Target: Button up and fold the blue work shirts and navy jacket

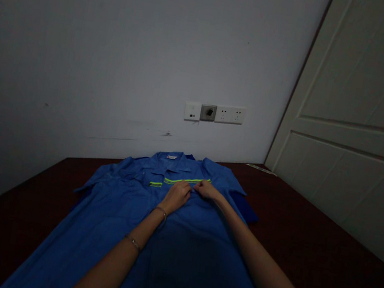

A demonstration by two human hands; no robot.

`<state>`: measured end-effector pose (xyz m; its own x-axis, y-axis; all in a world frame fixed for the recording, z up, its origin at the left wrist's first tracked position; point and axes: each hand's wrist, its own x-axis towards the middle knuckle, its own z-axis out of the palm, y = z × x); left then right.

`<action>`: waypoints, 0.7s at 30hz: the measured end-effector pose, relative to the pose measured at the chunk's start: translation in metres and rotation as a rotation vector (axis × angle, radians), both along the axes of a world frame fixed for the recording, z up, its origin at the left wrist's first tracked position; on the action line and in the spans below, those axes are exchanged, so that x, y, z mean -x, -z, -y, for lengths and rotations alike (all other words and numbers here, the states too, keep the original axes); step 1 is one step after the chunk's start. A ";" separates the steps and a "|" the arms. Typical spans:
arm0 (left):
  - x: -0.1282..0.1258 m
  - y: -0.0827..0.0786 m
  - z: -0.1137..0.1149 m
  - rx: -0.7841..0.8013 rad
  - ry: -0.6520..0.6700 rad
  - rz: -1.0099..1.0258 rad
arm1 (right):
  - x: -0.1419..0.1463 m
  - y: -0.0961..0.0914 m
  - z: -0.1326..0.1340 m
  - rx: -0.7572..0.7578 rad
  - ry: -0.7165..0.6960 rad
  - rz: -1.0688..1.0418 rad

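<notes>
From the head camera, a blue short-sleeved work shirt (pixel 110 228) of woven cloth lies spread flat, front up, on a dark reddish-brown wooden table (pixel 308 238). Its collar points toward the far wall and its hem runs out of the picture at the near edge. A neon yellow-green reflective stripe (pixel 181 181) crosses the chest just below the collar.

Both bare forearms reach up the middle of the shirt and the hands meet at the front opening, just under the stripe. The left hand (pixel 179 195) rests knuckles up with its fingers curled in narrow against the cloth. The right hand (pixel 206 190) lies just beside it, fingertips bent down to the same spot, and the two hands almost touch. The light is too dim to tell whether either hand pinches the fabric or only presses on it. Two thin bracelets (pixel 162 212) circle the left wrist and forearm.

A darker blue piece of cloth (pixel 245 209) shows from under the shirt's sleeve on the right of the picture. Behind the table stands a plain white wall (pixel 100 53) carrying a row of white wall sockets (pixel 214 113), and a white panelled door (pixel 358 140) fills the right side
</notes>
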<state>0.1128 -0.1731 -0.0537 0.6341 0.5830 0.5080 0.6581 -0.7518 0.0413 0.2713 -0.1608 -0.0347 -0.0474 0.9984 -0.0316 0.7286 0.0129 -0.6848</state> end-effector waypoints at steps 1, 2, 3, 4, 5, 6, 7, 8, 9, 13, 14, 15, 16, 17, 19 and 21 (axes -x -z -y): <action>0.000 0.000 0.000 -0.001 0.003 0.002 | -0.001 0.000 0.000 -0.004 -0.010 -0.007; 0.000 0.000 0.000 -0.002 0.006 0.002 | -0.001 0.000 0.000 -0.009 -0.021 -0.015; 0.000 0.000 0.000 -0.001 0.007 0.001 | -0.002 0.000 0.000 -0.013 -0.032 -0.023; 0.000 0.000 0.000 -0.001 0.008 0.001 | -0.003 -0.001 0.001 -0.018 -0.040 -0.031; 0.000 0.000 0.000 0.001 0.007 0.003 | -0.003 -0.002 0.001 -0.023 -0.045 -0.037; 0.000 0.001 -0.001 0.004 0.007 0.007 | -0.003 -0.003 0.002 -0.029 -0.049 -0.041; 0.000 0.001 -0.001 0.007 0.009 0.012 | -0.003 -0.004 0.003 -0.036 -0.049 -0.042; 0.000 0.001 -0.001 0.011 0.012 0.017 | -0.003 -0.004 0.004 -0.045 -0.044 -0.040; 0.000 0.001 -0.002 0.014 0.016 0.023 | -0.002 -0.005 0.004 -0.052 -0.035 -0.039; 0.000 0.001 -0.001 0.023 0.026 0.047 | 0.000 -0.006 0.005 -0.063 0.013 -0.075; -0.001 0.000 -0.001 0.029 0.027 0.055 | 0.000 -0.006 0.004 -0.060 0.018 -0.100; 0.000 -0.001 0.000 0.038 0.028 0.064 | 0.000 -0.006 0.004 -0.054 0.020 -0.130; 0.000 -0.002 0.001 0.048 0.028 0.072 | 0.000 -0.007 0.004 -0.045 0.020 -0.166; 0.000 -0.003 0.001 0.056 0.029 0.077 | 0.000 -0.007 0.003 -0.030 0.022 -0.206; 0.000 -0.004 0.002 0.054 0.022 0.078 | -0.001 -0.009 0.003 0.000 0.032 -0.281; 0.001 -0.005 0.002 0.028 0.008 0.071 | -0.002 -0.010 0.003 0.011 0.041 -0.318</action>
